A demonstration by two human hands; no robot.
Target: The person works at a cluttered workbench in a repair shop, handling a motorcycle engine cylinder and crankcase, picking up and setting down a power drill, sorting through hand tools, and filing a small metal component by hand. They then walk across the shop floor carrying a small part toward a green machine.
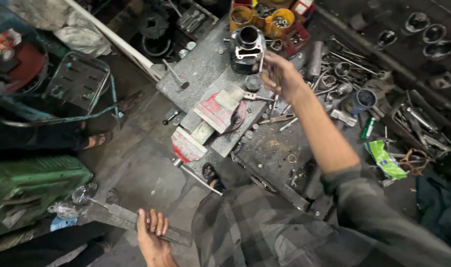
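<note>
My right hand (280, 75) reaches out over the metal workbench (200, 64), its fingers closed on a thin metal piece that is blurred. It hovers just right of a dark finned engine cylinder (246, 48) standing upright on the bench. Below the hand lies a small round metal part (253, 82). My left hand (153, 232) is low at the bottom of the view, gripping a long flat metal bar (116, 215) that runs up to the left. A red and grey bench vise (210, 116) sits between the two hands.
Loose tools, rings and bolts litter the bench's right side, with a blue cup (364, 99), a green packet (383, 159) and yellow tubs (279, 21). Another person's sandalled foot (96, 140) is at left, near a green machine (32, 188) and a wire frame (79, 79).
</note>
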